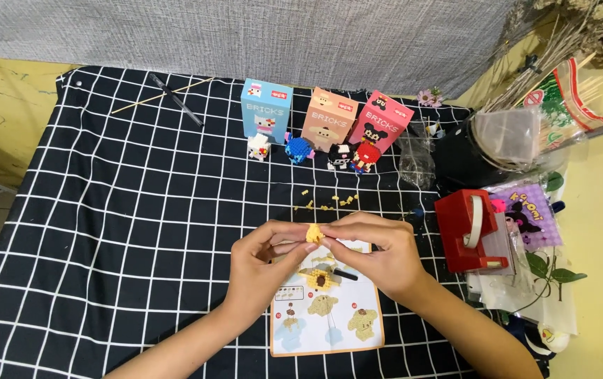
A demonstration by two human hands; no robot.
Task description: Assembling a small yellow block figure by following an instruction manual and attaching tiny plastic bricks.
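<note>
- Small yellow brick assembly (313, 232) pinched between fingertips of left hand (263, 270) and right hand (379, 254), held just above the top edge of the instruction sheet (326, 309), toward the near middle of the black cloth with white grid (105, 210).
- Both hands closed narrow on the assembly; thumbs and forefingers meeting over it, most of it hidden.
- Likely risk: studs misaligned under too much squeeze, popping pieces off; tiny hard plastic, smooth and slippery, easy to flick away and lose among the grid lines.
- Further risk: loose yellow bricks (326, 203) scattered just beyond the hands, apt to be swept toward the far edge by a wrist or sleeve.
- Sheet: thin glossy paper, orange border, printed cream figures; apt to slide or crease under the forearms.
- Short dark stick-like tool (346, 274) lying on the sheet beneath the right hand; kind unclear.
- Farther back, three upright cardboard boxes: blue (266, 109), orange (329, 117), pink (380, 121); small blocky built figures (300, 149) in front.
- Toward the right edge: crinkled clear plastic bag (415, 163), red tape dispenser (473, 231), hard and angular; a knock there could topple the clutter.
</note>
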